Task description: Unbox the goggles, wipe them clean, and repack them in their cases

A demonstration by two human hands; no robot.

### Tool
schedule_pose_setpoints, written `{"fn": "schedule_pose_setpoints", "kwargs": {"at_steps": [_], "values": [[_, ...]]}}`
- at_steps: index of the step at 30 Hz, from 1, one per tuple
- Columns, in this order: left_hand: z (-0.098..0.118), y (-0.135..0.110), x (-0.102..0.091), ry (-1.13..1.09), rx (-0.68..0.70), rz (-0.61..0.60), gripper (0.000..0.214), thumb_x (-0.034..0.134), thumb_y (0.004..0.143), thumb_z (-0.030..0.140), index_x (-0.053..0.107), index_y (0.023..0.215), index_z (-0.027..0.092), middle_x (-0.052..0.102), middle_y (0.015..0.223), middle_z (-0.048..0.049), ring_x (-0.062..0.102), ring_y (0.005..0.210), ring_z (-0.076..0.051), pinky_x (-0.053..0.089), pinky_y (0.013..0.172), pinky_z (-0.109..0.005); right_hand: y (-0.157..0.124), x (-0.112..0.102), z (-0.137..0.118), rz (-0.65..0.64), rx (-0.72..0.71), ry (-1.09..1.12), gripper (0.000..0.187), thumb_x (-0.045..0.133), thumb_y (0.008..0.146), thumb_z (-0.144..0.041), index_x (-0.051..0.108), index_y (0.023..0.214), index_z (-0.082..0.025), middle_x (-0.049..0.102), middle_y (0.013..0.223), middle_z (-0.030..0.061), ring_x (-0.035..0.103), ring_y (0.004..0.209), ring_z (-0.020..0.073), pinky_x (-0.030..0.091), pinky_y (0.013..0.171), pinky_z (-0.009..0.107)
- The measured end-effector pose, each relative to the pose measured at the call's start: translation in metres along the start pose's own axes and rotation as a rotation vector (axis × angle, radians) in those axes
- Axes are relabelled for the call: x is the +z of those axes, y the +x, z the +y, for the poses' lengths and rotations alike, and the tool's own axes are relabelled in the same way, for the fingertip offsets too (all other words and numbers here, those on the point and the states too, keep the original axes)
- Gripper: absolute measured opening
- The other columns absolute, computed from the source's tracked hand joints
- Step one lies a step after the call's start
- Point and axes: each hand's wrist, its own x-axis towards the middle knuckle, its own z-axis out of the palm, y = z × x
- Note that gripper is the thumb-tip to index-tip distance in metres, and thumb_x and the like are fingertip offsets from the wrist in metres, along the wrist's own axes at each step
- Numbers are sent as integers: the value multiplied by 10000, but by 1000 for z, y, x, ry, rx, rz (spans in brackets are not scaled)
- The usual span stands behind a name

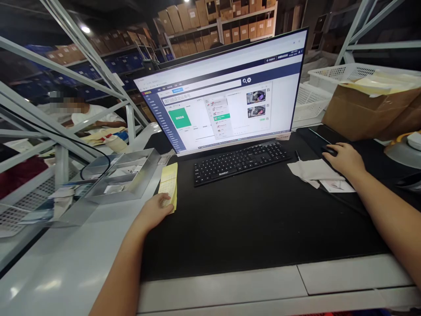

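At the left edge of the black desk mat (237, 232), my left hand (154, 211) is closed on the lower end of a yellow pad of paper slips (169, 177). Its thumb lies along the pad's edge and the other fingers curl over the slips. My right hand (347, 161) rests over a black computer mouse (330, 150), which is partly hidden beneath the fingers. Between the hands lies a black keyboard (241, 161). Behind it a monitor (237, 92) shows a web page and a chat window with two small pictures.
A pale cloth (309, 170), a printed card (337, 186) and a pen (297, 155) lie left of my right hand. A grey divided tray (131, 175) stands at left. On the right are a cardboard box (365, 107) and white baskets (342, 72). Another person (98, 116) sits beyond the metal frame.
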Motion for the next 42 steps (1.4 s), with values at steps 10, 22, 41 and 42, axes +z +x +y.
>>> {"fn": "schedule_pose_setpoints", "kwargs": {"at_steps": [10, 22, 41, 42], "values": [[-3, 0, -9, -22, 26, -13, 307, 496, 656, 510, 451, 511, 243, 699, 1338, -108, 658, 1211, -327, 517, 992, -374, -2, -3, -3, -7, -5, -14, 508, 554, 949, -525, 686, 1342, -232, 564, 1456, 123, 572, 1283, 318, 485, 1070, 440], [-20, 8, -4, -40, 99, -25, 390, 499, 722, 529, 665, 529, 233, 740, 1267, -82, 686, 1163, -322, 572, 952, -372, -4, -4, -3, 14, 14, 4, 500, 543, 918, -532, 720, 1287, -245, 594, 1432, 97, 600, 1243, 305, 490, 1036, 416], [-20, 9, 6, 1, 126, 5, 547, 551, 726, 741, 561, 531, 230, 686, 1286, -148, 647, 1195, -335, 521, 1057, -407, -2, 0, 0, 19, 0, -9, 524, 529, 931, -551, 706, 1312, -239, 583, 1436, 112, 589, 1254, 313, 492, 1049, 432], [-19, 9, 8, 16, 133, 21, 547, 582, 706, 742, 531, 511, 233, 682, 1267, -157, 646, 1187, -337, 523, 1052, -408, -2, 0, 0, 18, 3, -9, 525, 530, 931, -551, 703, 1317, -241, 582, 1438, 110, 587, 1254, 311, 491, 1050, 431]]}}
